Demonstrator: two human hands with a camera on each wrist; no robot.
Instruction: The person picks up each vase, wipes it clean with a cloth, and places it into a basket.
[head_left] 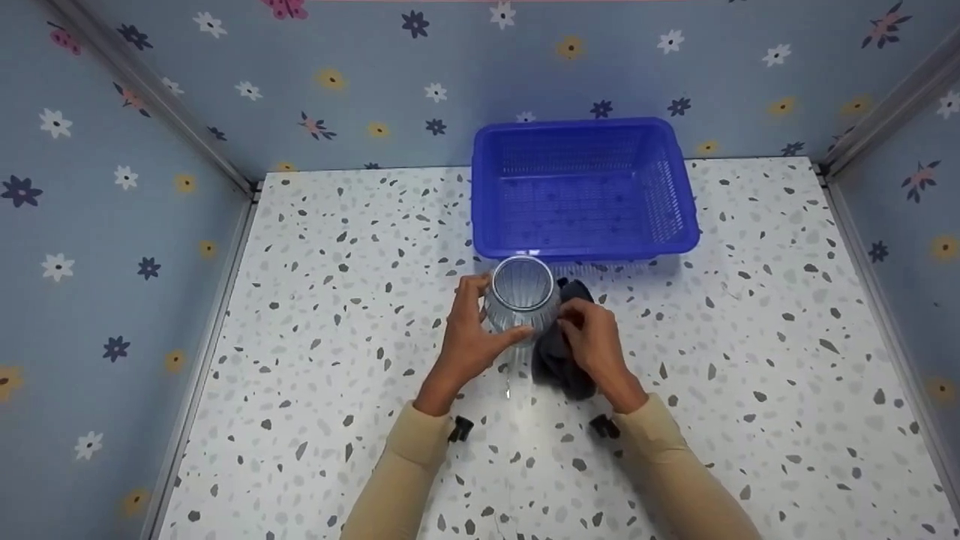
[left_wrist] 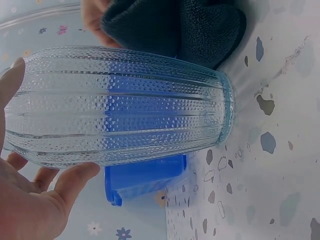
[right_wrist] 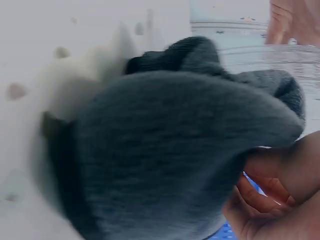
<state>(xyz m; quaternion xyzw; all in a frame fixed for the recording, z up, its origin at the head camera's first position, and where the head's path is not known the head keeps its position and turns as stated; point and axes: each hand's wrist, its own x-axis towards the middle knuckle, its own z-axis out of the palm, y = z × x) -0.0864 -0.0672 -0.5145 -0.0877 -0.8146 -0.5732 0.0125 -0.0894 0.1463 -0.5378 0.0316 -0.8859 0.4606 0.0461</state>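
A clear ribbed glass vase (head_left: 523, 300) with a dotted texture stands upright on the speckled table, its round mouth facing up. My left hand (head_left: 472, 330) grips it near the top, thumb on the near side and fingers round the left side. In the left wrist view the vase (left_wrist: 120, 105) appears sideways, its base against the tabletop. Just right of the vase, my right hand (head_left: 596, 341) pinches a dark grey cloth (head_left: 559, 364). Soft folds of the cloth (right_wrist: 165, 140) hang from those fingers in the right wrist view, close beside the glass.
Behind the vase sits a blue plastic basket (head_left: 585, 251) with perforated sides, near the back wall. Flower-patterned panels (head_left: 360, 90) enclose the white speckled table (head_left: 337, 337) at the back and both sides.
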